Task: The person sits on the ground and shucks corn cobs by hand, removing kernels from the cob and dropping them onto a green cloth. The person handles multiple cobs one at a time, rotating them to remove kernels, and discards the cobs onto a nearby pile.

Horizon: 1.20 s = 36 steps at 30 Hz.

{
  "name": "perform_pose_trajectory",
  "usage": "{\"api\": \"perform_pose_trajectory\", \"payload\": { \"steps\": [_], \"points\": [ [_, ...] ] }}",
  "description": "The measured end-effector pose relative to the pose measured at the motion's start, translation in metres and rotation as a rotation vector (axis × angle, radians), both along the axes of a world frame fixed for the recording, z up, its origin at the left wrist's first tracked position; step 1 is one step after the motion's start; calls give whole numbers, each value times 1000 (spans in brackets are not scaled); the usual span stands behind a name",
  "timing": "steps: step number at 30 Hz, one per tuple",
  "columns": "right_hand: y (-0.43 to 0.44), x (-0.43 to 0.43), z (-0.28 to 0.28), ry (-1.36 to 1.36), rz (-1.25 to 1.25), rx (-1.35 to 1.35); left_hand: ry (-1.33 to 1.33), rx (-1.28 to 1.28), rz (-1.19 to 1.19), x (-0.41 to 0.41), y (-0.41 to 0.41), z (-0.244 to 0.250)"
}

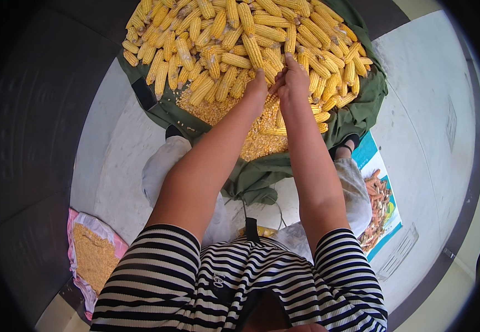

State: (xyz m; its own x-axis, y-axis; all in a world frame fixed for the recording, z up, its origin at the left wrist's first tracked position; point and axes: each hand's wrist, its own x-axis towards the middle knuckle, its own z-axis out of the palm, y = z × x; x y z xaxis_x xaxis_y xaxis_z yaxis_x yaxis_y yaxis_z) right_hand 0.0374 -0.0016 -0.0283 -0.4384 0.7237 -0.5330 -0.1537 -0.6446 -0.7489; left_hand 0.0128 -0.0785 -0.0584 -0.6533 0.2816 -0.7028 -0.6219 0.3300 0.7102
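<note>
Both my hands reach into a large heap of yellow corn cobs (235,61) on a dark green cloth (364,103). My left hand (257,86) is at the heap's near side, its thumb by the lower end of one cob (252,50); its other fingers are hidden. Close beside it on the right, my right hand (294,79) has curled fingers and a raised thumb beneath an upright cob (290,38). Whether either hand grips a cob is not clear. Loose corn kernels (260,143) lie under my forearms, with a few cobs among them.
A black flat object (144,93) rests on the cloth's left edge. At lower left is a pink-edged sack (120,245) with yellow grain (92,255). A printed teal-and-white sheet (394,203) bears reddish husks or cobs (376,199) beside my right leg. My feet flank the cloth.
</note>
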Motion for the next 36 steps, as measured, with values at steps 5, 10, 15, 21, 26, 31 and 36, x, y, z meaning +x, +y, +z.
{"api": "perform_pose_trajectory", "payload": {
  "steps": [5,10,15,21,26,31,36],
  "points": [
    [22,-3,-7,60,54,-124,427,-49,-235,12,-2,11],
    [9,11,8,148,226,15,-57,152,19,7,2,-7],
    [7,5,0,159,185,29,-180,162,36,-1,-1,-12],
    [26,-7,-21,63,74,-77,361,-34,-220,-3,-1,12],
    [14,-16,-15,128,51,-112,515,-67,-179,-4,-1,3],
    [-1,-16,-3,140,72,46,77,109,103,-14,7,8],
    [3,-26,-11,153,49,40,-101,220,164,-40,8,-27]
  ]
}}
